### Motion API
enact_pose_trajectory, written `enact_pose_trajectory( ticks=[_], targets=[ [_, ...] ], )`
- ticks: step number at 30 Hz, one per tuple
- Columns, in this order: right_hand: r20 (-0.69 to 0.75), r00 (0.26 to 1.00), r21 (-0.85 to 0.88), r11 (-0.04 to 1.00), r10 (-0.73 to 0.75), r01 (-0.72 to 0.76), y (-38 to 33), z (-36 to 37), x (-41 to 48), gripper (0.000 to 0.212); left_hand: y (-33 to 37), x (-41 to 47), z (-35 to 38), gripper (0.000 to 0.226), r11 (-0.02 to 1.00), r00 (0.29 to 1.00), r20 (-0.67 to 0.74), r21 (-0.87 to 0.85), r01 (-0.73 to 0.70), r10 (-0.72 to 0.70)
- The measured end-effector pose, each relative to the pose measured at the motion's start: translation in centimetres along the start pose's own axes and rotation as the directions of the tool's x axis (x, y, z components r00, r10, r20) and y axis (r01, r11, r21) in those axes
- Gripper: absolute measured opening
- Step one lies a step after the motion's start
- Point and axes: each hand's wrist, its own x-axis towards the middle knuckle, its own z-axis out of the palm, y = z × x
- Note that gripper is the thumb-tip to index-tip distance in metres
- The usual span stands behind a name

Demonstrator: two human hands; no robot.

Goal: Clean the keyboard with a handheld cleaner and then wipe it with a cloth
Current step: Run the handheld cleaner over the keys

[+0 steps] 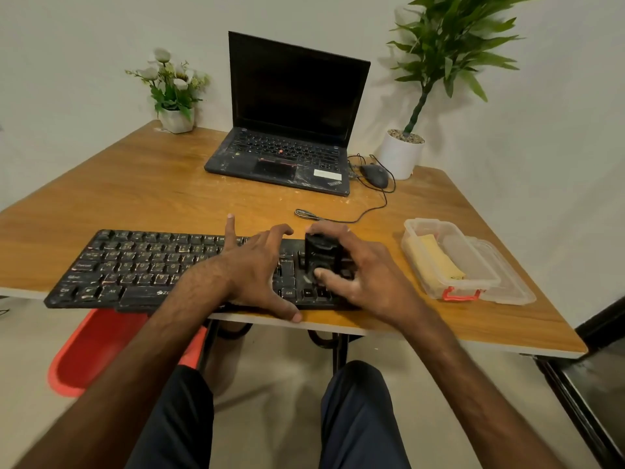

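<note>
R hand (358, 269) grips handheld cleaner (321, 253) on keyboard (135, 269) R end; L hand (257, 269) spread, pressing keys.

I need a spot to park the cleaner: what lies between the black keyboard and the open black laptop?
The head view shows mostly bare brown wooden table, crossed on the right by a thin black cable.

Front edge of table (152, 198): keyboard (135, 269), cleaner (319, 252) on its R end. Behind keyboard: laptop (287, 154), mouse (374, 175) just R of it. R of keyboard: container (422, 228) w/ cloth (436, 260) inside. Rear L corner: flower pot (176, 120). Rear R: plant pot (400, 157).
</note>
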Motion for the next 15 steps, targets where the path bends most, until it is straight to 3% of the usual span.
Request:
enact_pose_trajectory(
  ticks=[3,7,12,15],
  targets=[
    [-0.063,0.996,0.000,0.998,0.067,-0.067,0.4,-1.0,0.2,0.062,0.1,-0.1,0.0,0.142,1.000,1.000,0.010,0.007,0.007,-0.007],
    [0.048,0.998,0.067,0.997,-0.051,0.048,-0.7,0.6,-0.1,0.061,0.2,0.3,-0.1,0.143,1.000,0.999,0.033,0.021,0.001,-0.002],
    [-0.062,0.996,0.005,0.998,0.067,-0.066,0.8,-0.9,0.7,0.062,1.1,0.8,-0.6,0.141,0.999,0.998,0.064,0.037,0.000,-0.003],
    [0.018,1.000,0.001,1.000,0.000,0.000,-0.5,0.4,0.0,0.062,1.3,0.9,-0.7,0.136,0.998,0.996,0.082,0.058,-0.029,0.025]
  ],
)
